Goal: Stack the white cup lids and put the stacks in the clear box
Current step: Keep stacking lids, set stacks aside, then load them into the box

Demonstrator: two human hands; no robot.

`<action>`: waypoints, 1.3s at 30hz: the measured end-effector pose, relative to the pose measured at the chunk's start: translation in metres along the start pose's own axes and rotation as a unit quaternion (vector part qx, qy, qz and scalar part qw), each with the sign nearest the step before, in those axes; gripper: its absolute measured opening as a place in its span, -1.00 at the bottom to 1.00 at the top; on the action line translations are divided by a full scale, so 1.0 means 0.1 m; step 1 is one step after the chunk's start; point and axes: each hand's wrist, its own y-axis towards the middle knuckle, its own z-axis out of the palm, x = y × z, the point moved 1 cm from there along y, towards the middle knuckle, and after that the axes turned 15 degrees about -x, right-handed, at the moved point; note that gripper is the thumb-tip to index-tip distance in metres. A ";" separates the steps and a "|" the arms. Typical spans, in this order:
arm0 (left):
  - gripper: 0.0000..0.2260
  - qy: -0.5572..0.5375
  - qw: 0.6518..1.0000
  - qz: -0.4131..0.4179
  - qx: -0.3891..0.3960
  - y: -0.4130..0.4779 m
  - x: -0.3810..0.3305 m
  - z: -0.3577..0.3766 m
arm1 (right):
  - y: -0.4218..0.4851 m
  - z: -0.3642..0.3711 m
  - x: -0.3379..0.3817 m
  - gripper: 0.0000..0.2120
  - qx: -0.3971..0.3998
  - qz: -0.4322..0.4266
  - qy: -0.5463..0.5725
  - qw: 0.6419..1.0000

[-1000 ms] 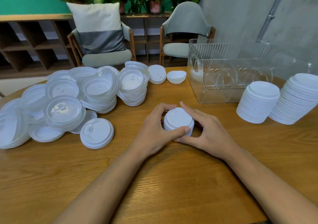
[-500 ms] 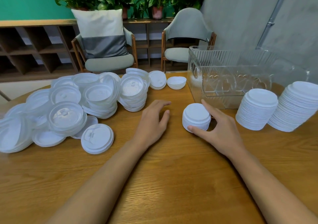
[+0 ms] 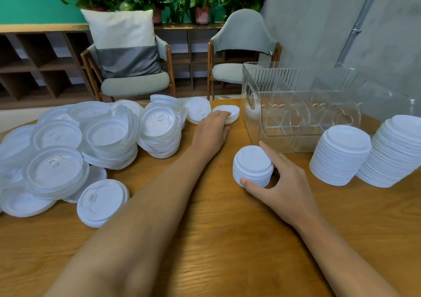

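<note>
Small stack (image 3: 251, 163): white lids, upright on the table (image 3: 227, 239), just near of the clear box (image 3: 284, 84), outside it.
Right hand (image 3: 282, 182): thumb on the near side, fingers round the far side, wrapped about the small stack.
Left hand (image 3: 210, 132): stretched far, relaxed fingers laid on an upturned lid (image 3: 232, 110) left of the box, not closed on it.
Step, as judged: fetching that lid for the small stack.
Doing it well: pinch the rim, turn it dome-up, seat it square while the right hand steadies.
Right: two tall stacks (image 3: 341, 157).
Left: loose pile (image 3: 102, 137).
</note>
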 end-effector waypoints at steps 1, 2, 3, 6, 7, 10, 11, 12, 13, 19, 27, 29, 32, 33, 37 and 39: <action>-0.71 0.015 1.000 0.001 -0.003 0.03 0.01 0.02 | 0.00 0.00 0.00 -0.10 0.004 0.001 0.000 1.000; -0.78 0.029 0.999 0.004 -0.012 0.05 0.01 0.03 | 0.00 0.00 0.00 -0.10 0.008 0.002 0.000 1.000; -0.84 0.039 0.999 0.008 -0.020 0.05 0.01 0.03 | 0.01 0.00 0.01 -0.10 0.010 0.003 0.001 1.000; -0.89 0.041 0.998 0.022 -0.038 -0.02 -0.03 -0.05 | 0.00 -0.01 0.03 -0.10 0.009 0.003 0.002 1.000; -0.89 0.038 0.998 0.032 -0.042 -0.08 -0.05 -0.10 | 0.00 -0.01 0.04 -0.09 0.011 0.002 0.000 1.000; -0.92 0.023 0.997 0.053 -0.043 -0.32 -0.08 -0.32 | -0.01 -0.02 0.09 -0.09 0.019 0.003 -0.001 1.000; -0.93 0.018 0.997 0.054 -0.044 -0.41 -0.10 -0.41 | -0.02 -0.02 0.10 -0.09 0.022 0.002 -0.001 1.000; -0.92 0.014 0.997 0.054 -0.045 -0.50 -0.11 -0.51 | -0.03 -0.02 0.12 -0.09 0.024 0.001 0.000 1.000; -0.91 0.012 0.997 0.053 -0.045 -0.59 -0.13 -0.61 | -0.04 -0.03 0.13 -0.09 0.026 0.000 0.001 1.000; -0.94 -0.038 0.998 -0.015 -0.046 -1.11 -0.21 -1.10 | -0.13 -0.04 0.22 -0.09 0.050 -0.009 0.007 0.999; -0.92 -0.212 0.949 -0.223 -0.068 -1.21 -0.26 -1.37 | -0.16 0.00 0.22 -0.10 0.069 -0.016 0.025 0.997; -0.92 -0.275 0.924 -0.258 -0.061 -1.17 -0.28 -1.40 | -0.15 0.02 0.21 -0.12 0.070 -0.022 0.021 0.997; -0.88 -0.358 0.878 -0.311 -0.061 -1.13 -0.34 -1.46 | -0.14 0.02 0.22 -0.11 0.068 -0.030 0.029 0.997; -0.84 -0.382 0.863 -0.325 -0.060 -1.12 -0.37 -1.48 | -0.13 0.01 0.23 -0.10 0.068 -0.032 0.033 0.997; -0.62 -0.453 0.819 -0.350 -0.030 -1.12 -0.43 -1.47 | -0.13 0.00 0.26 -0.07 0.072 -0.044 0.040 0.996; -0.57 -0.439 0.835 -0.331 -0.004 -1.13 -0.44 -1.44 | -0.13 0.00 0.26 -0.06 0.075 -0.045 0.043 0.995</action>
